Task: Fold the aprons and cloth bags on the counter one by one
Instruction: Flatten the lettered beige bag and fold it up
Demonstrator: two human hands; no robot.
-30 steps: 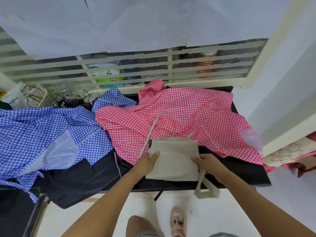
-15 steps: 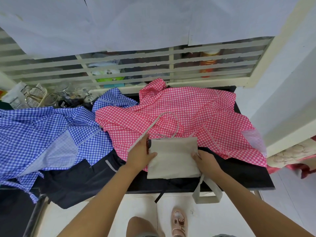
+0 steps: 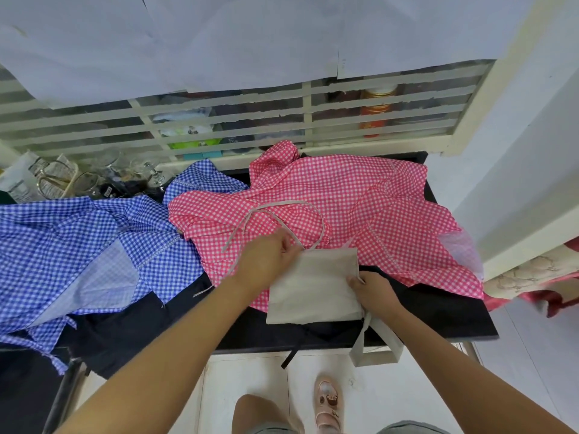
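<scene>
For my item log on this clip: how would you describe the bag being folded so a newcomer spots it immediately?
Start at the black counter. Near its front edge, partly overlapping the pink checked apron, lies the beige cloth bag, pinched by the left hand and right hand. Among the checked aprons it is the only plain, pale, unpatterned piece, with long strap handles.

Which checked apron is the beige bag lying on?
The pink checked apron, right of centre: the beige bag overlaps its near edge. The blue checked apron lies further left, apart from the bag.
</scene>
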